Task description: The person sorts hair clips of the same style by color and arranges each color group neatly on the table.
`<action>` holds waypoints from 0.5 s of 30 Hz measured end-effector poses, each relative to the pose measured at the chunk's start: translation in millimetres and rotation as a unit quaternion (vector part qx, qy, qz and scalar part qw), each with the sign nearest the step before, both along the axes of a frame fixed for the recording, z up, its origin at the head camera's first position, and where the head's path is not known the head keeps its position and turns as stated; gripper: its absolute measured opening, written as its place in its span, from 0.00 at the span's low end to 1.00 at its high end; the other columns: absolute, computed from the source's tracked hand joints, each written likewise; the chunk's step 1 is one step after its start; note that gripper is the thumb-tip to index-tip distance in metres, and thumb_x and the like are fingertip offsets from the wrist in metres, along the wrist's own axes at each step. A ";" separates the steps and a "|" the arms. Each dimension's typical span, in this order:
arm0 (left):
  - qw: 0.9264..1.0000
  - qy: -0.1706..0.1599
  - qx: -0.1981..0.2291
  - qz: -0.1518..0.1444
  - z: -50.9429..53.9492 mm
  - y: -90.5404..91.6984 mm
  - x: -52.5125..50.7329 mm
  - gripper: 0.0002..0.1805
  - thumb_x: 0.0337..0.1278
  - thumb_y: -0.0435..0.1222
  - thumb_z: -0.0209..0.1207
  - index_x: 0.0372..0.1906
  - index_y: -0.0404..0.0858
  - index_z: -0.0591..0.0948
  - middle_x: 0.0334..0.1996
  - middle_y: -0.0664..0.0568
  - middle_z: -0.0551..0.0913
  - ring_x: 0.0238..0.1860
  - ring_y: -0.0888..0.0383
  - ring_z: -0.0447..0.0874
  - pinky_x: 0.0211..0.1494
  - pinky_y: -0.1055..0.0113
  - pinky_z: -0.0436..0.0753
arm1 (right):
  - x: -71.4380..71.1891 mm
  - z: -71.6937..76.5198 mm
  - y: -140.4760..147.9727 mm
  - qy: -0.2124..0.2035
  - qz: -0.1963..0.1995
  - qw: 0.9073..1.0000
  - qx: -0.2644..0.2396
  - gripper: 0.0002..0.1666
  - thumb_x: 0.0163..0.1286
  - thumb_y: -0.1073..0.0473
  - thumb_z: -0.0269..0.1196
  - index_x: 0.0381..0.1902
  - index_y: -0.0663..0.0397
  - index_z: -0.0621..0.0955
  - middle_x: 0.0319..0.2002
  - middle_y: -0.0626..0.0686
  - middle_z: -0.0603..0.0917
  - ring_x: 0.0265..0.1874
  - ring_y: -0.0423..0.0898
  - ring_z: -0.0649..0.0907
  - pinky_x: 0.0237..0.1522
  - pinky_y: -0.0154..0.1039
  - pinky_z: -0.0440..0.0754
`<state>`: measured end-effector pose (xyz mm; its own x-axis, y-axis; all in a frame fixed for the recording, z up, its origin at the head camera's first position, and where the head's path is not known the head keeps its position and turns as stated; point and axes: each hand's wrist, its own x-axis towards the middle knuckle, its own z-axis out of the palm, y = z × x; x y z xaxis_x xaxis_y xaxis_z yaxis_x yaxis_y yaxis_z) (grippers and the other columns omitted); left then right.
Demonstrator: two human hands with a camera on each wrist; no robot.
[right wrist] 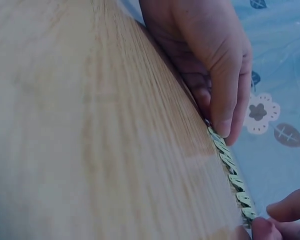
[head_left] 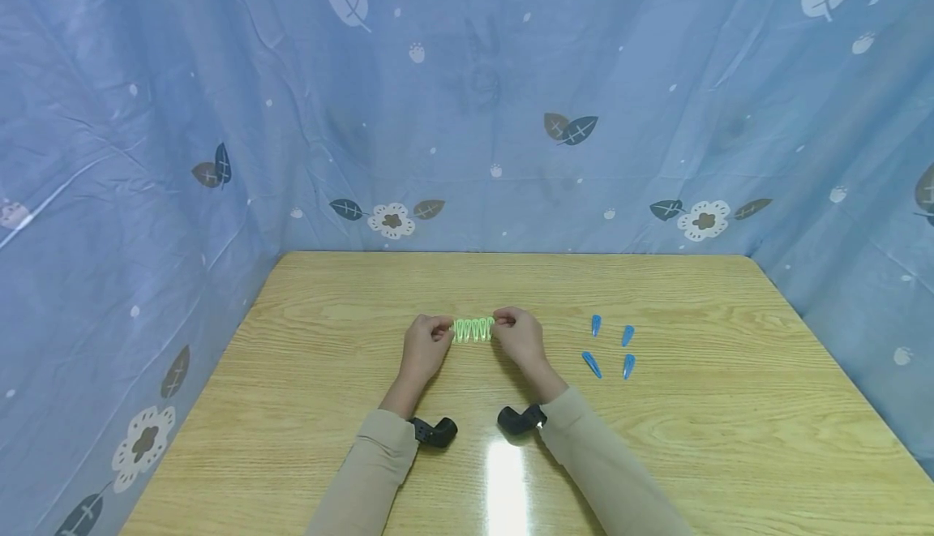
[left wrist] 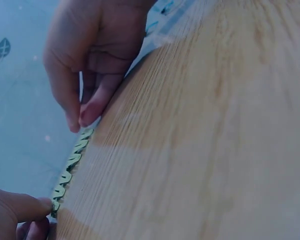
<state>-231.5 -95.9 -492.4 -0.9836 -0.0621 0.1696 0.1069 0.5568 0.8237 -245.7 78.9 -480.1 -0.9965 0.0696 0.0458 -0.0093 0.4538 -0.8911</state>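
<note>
Several light green snap hair clips (head_left: 474, 330) lie side by side in a tight row on the wooden table. My left hand (head_left: 424, 349) is at the row's left end, its thumb and fingertips holding the end clip. At the right end, my right hand (head_left: 521, 336) has its thumb and fingertips on the last clip. The left wrist view shows the green row (left wrist: 69, 170) running between the left hand (left wrist: 17, 212) and the right hand (left wrist: 92, 55). Fingertips partly hide both end clips.
To the right of my right hand, blue snap hair clips (head_left: 596, 325) lie apart from one another on the table (head_left: 328, 439). A blue patterned curtain (head_left: 481, 74) hangs behind the table and along its sides. Black wrist cameras (head_left: 438, 432) sit on both forearms.
</note>
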 end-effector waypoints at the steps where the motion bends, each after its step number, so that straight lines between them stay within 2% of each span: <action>1: 1.000 0.000 0.001 0.000 0.1 0.0 -0.2 0.10 0.57 0.29 0.62 0.44 0.32 0.84 0.35 0.49 0.75 0.37 0.57 0.76 0.41 0.67 0.80 | 0.6 -0.2 0.8 -0.003 -0.001 1.000 -0.010 0.15 0.60 0.66 0.60 0.45 0.64 0.83 0.36 0.54 0.82 0.36 0.48 0.79 0.35 0.37 0.77; 7: 1.000 0.007 0.009 -0.003 0.5 -0.8 0.2 0.11 0.57 0.29 0.62 0.46 0.32 0.83 0.35 0.48 0.76 0.38 0.56 0.77 0.43 0.66 0.81 | 3.3 1.3 4.7 -0.016 0.002 0.999 -0.052 0.16 0.61 0.65 0.61 0.48 0.63 0.82 0.39 0.55 0.82 0.38 0.48 0.79 0.34 0.35 0.77; 15: 0.999 0.024 0.045 -0.017 0.1 -0.9 1.0 0.16 0.55 0.28 0.63 0.50 0.30 0.81 0.36 0.47 0.78 0.38 0.55 0.79 0.43 0.68 0.82 | 10.0 11.8 17.8 0.005 0.033 0.997 -0.069 0.19 0.66 0.64 0.61 0.54 0.65 0.78 0.48 0.59 0.82 0.48 0.53 0.81 0.48 0.41 0.81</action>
